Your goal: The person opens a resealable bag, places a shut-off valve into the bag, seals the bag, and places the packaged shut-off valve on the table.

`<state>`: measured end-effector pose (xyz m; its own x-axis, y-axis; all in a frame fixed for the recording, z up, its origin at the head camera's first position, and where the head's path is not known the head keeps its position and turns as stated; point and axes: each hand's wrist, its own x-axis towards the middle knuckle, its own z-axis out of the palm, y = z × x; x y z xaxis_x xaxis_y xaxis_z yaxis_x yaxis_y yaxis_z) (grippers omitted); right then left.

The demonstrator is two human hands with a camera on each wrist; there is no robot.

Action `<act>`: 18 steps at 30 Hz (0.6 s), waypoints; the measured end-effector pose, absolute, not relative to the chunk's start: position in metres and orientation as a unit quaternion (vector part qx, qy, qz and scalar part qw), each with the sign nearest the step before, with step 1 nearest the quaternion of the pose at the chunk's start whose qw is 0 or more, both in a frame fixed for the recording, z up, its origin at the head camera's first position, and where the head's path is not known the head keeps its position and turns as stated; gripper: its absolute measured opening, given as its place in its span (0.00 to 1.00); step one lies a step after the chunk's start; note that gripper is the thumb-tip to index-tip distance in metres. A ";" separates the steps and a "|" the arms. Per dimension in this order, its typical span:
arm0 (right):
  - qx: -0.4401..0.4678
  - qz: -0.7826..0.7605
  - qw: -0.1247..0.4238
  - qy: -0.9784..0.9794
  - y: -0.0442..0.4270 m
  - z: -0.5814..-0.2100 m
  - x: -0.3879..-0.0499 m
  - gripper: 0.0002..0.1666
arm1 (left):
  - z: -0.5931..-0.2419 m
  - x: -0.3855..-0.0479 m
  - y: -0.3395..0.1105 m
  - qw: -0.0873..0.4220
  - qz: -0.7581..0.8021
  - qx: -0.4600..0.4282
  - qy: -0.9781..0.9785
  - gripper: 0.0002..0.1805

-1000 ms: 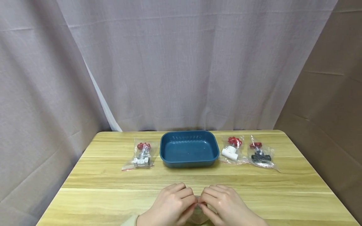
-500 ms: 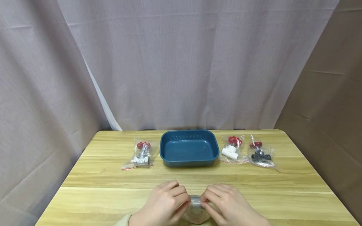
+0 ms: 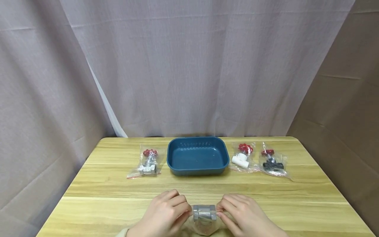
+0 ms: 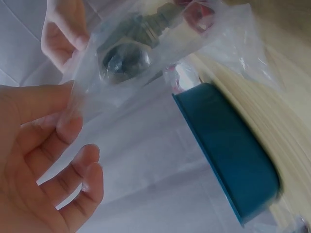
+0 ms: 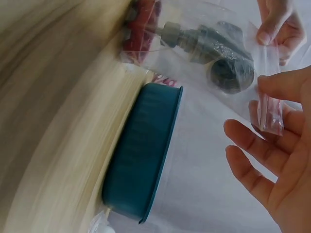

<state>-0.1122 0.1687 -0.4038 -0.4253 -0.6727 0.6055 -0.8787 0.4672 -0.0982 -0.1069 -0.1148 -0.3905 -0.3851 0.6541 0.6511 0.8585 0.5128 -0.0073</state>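
Near the front of the table, my left hand [image 3: 165, 212] and right hand [image 3: 244, 215] pinch the top edge of a clear zip bag [image 3: 206, 228] between thumb and fingers, one at each side. Inside it is a grey metal valve [image 5: 221, 53], its pipe body [image 3: 204, 212] showing between the hands. The valve's red handwheel [image 5: 143, 24] hangs toward the wooden table in the right wrist view. A zip strip with a pinkish edge [image 5: 272, 116] runs along the bag's mouth by my right fingers. The left wrist view shows the valve [image 4: 129, 58] through the plastic.
A dark blue basin [image 3: 197, 171] stands at the back middle of the wooden table [image 3: 118, 197]. Bagged valves lie beside it: a silver one [image 3: 148, 169] on the left, a white one [image 3: 240, 160] and a black one [image 3: 273, 165] on the right. Curtains [image 3: 189, 65] surround the table.
My hands have moved apart along the bag's top edge, the left one farther to the left. More of the metal valve shows between them.
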 end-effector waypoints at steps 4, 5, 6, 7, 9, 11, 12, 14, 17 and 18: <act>0.472 0.197 0.255 -0.821 0.172 -0.405 -0.112 0.04 | -0.391 -0.107 -0.120 0.311 -0.168 -0.463 -0.812 0.06; 0.471 0.196 0.255 -0.821 0.173 -0.405 -0.112 0.04 | -0.391 -0.107 -0.121 0.315 -0.166 -0.464 -0.811 0.06; 0.471 0.196 0.256 -0.821 0.174 -0.405 -0.112 0.04 | -0.391 -0.106 -0.123 0.319 -0.165 -0.465 -0.809 0.05; 0.470 0.195 0.257 -0.821 0.174 -0.406 -0.112 0.04 | -0.391 -0.107 -0.124 0.325 -0.164 -0.466 -0.807 0.05; 0.469 0.196 0.258 -0.822 0.176 -0.406 -0.112 0.03 | -0.391 -0.107 -0.126 0.334 -0.163 -0.467 -0.802 0.05; 0.467 0.197 0.257 -0.823 0.177 -0.406 -0.111 0.03 | -0.391 -0.106 -0.128 0.338 -0.163 -0.467 -0.801 0.04; 0.466 0.197 0.256 -0.824 0.178 -0.406 -0.111 0.03 | -0.391 -0.106 -0.129 0.337 -0.164 -0.467 -0.800 0.04; 0.466 0.196 0.253 -0.825 0.179 -0.406 -0.111 0.03 | -0.390 -0.105 -0.129 0.333 -0.167 -0.465 -0.803 0.03; 0.463 0.195 0.251 -0.827 0.180 -0.407 -0.111 0.02 | -0.390 -0.104 -0.130 0.330 -0.171 -0.461 -0.806 0.04; 0.462 0.196 0.252 -0.827 0.181 -0.407 -0.111 0.02 | -0.391 -0.104 -0.131 0.330 -0.171 -0.461 -0.806 0.04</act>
